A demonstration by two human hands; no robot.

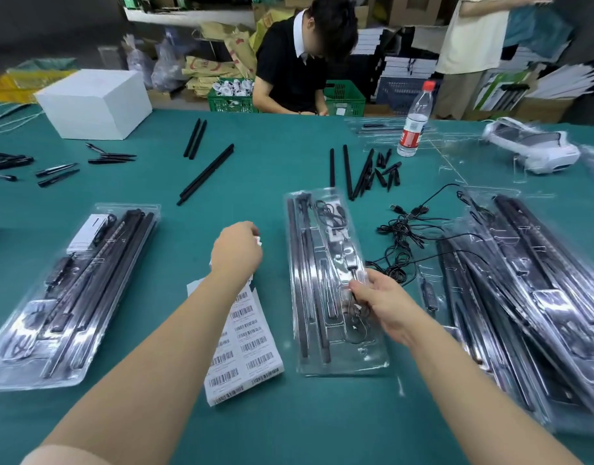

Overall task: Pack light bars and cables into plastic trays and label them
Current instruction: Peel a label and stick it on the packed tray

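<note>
**Label in one hand, tray steadied by the other**

The clear plastic tray [336,283] lies in the middle of the green table [262,162], its long axis running near to far and leaning slightly left at the far end. Black light bars [304,280] fill its left channels, and a coiled cable with an inline controller [351,260] sits in the right-hand pockets.

The right hand [386,302] rests on the tray's right side, towards the near end, with fingers curled and pinching the thin cable just below the controller. It looks to be tucking the cable down into its pocket, or holding the tray steady.

The left hand [237,250] hovers just left of the tray, level with its middle. Its fingers are closed on a small white scrap [258,241] that I take for a peeled barcode label, though only an edge shows. Beneath that forearm lies the sheet of barcode labels [245,344].

So the tray lies directly right of the label-carrying hand, a short sideways reach away. The left hand is the nearer one to the tray's free upper surface, and the label would likely go across to it while the right keeps its pinch.

A finished tray [74,290] lies at the near left, a stack of trays [530,297] at the right, and loose cables [406,229] between.
</note>
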